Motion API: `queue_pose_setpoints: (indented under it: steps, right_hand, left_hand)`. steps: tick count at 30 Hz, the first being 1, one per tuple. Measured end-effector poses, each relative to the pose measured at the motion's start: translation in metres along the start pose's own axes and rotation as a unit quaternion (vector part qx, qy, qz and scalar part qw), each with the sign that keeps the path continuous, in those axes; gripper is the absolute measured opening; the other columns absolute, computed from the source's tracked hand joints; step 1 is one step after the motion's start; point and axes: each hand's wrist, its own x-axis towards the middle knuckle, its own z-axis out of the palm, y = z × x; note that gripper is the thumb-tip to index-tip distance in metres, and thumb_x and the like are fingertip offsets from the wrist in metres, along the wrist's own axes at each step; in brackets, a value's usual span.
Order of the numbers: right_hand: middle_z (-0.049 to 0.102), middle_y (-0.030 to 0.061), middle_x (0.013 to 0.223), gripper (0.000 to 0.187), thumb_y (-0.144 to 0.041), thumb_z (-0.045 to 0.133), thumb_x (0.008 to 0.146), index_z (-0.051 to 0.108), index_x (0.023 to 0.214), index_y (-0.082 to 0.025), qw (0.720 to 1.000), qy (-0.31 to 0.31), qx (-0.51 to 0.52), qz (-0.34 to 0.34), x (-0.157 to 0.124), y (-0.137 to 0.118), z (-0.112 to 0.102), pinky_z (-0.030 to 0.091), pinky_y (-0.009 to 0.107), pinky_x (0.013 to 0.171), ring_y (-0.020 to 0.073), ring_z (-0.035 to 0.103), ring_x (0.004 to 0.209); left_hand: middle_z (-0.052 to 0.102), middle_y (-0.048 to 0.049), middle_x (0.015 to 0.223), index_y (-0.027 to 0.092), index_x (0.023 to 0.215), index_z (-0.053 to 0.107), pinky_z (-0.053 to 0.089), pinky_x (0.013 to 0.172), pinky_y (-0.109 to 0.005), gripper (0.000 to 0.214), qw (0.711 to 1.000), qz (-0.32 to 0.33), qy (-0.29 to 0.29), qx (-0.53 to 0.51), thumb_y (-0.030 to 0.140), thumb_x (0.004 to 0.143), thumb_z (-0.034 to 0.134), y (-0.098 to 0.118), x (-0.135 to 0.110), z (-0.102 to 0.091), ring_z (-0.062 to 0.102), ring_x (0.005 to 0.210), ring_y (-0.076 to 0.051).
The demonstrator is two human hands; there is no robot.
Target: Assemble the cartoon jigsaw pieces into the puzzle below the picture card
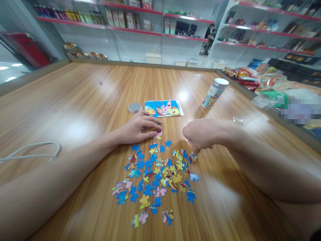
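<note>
Puzzle pieces (148, 164) lie loose on the table (100, 214) before you. Your left hand (141, 127): fingers apart over a few. Right hand (200, 135): curled at their right edge, grip hidden, can't tell. Better slide pieces out singly. Canister (213, 95) stands beyond, right, contents not visible; silver lid (135, 107) lies left.

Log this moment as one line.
left hand: over puzzle pieces; right hand: at scattered pieces; picture card: flat on table; canister: upright
</note>
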Motion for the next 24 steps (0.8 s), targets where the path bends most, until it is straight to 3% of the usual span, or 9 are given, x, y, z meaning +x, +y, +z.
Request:
queue_pose_setpoints:
  steps: [6, 14, 24]
  right_hand:
    - [0.059, 0.0031, 0.044, 0.031, -0.033, 0.078, 0.076, 0.068, 0.056, -0.012, 0.999, -0.018, -0.045, 0.009, -0.004, -0.002, -0.002, 0.038, 0.024, 0.048, 0.0125, 0.054, 0.043]
    - [0.064, 0.007, 0.051, 0.025, -0.028, 0.067, 0.077, 0.071, 0.06, -0.011, 0.998, -0.037, -0.056, -0.009, -0.006, -0.01, -0.001, 0.039, 0.027, 0.048, 0.0148, 0.054, 0.044]
    - [0.063, 0.006, 0.055, 0.028, -0.037, 0.065, 0.08, 0.076, 0.069, -0.014, 0.987, 0.089, -0.074, -0.112, -0.007, -0.018, 0.01, 0.026, 0.028, 0.046, 0.0102, 0.039, 0.041]
  left_hand:
    - [0.07, -0.0015, 0.13, 0.031, 0.115, 0.075, 0.034, 0.109, -0.043, 0.025, 1.0, 0.002, 0.0, -0.004, 0.042, 0.095, 0.064, 0.001, 0.001, 0.0, 0.054, 0.12, -0.024]
    - [0.07, -0.0014, 0.129, 0.031, 0.115, 0.075, 0.034, 0.11, -0.044, 0.026, 1.0, -0.002, -0.003, 0.0, 0.043, 0.095, 0.063, 0.001, 0.001, 0.0, 0.053, 0.12, -0.024]
    - [0.07, -0.0008, 0.129, 0.032, 0.114, 0.075, 0.034, 0.109, -0.045, 0.026, 1.0, 0.0, 0.001, -0.001, 0.044, 0.095, 0.063, 0.001, 0.0, 0.0, 0.053, 0.119, -0.025]
